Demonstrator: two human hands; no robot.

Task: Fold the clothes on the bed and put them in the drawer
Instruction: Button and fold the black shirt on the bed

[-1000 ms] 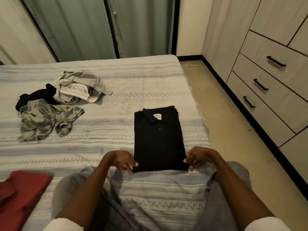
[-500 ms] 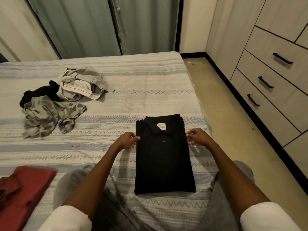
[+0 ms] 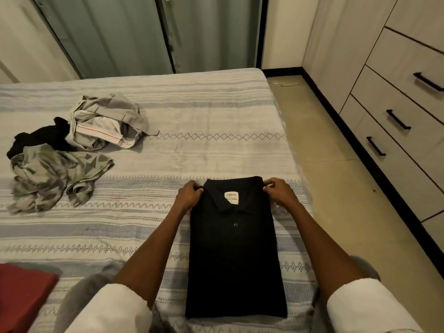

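Observation:
A black polo shirt (image 3: 235, 255) lies flat on the striped bed (image 3: 192, 121), folded into a long narrow rectangle with its collar and label facing up. My left hand (image 3: 189, 195) pinches the shirt's top left corner by the shoulder. My right hand (image 3: 280, 191) pinches the top right corner. Unfolded clothes sit at the bed's left: a grey garment (image 3: 108, 121), a black one (image 3: 40, 138) and a camouflage-patterned one (image 3: 52, 174). A wall of drawers (image 3: 394, 131) with black handles stands on the right, all closed.
A red garment (image 3: 21, 296) lies at the bed's near left corner. A strip of tan floor (image 3: 336, 164) runs between the bed and the drawers. Green curtains (image 3: 134, 32) hang behind the bed.
My hands moved from the shirt's bottom corners up along its sides to the top corners. The view shifted so the shirt sits lower and nearer in the frame.

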